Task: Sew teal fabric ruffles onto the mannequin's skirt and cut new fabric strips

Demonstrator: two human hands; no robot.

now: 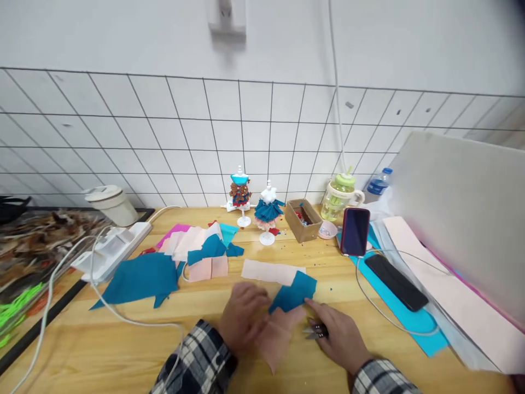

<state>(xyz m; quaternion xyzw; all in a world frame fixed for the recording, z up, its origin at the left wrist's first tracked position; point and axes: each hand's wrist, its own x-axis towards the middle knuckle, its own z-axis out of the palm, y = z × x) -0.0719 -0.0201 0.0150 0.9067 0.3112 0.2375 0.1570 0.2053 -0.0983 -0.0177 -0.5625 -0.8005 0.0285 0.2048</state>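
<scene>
Below a white tiled wall [184, 131], the wooden worktop [102, 350] carries a lidded cup [117, 208] at left. The left hand [244, 316] is at the left edge of the pink cloth [275, 340], its fingers too blurred to tell whether they pinch; the blue cloth [297, 291] lies just beyond, best kept flat under the outstretched forefinger of the right hand [343, 335], whose other fingers curl around scissors [319, 330] best held clear of both pieces.

Mid-frame, two mannequins [268, 210] stand on the table [102, 361]; right of them, a box [303, 232], then a dish [327, 232]; behind dish and phone [355, 232], a jug [335, 202], a bottle [376, 185] at its right; left of centre, cloths [143, 276], a power strip [117, 249] and cup [112, 207] farther left; lower centre, a scrap [278, 335] between left hand [245, 316] and right hand [343, 335].
</scene>
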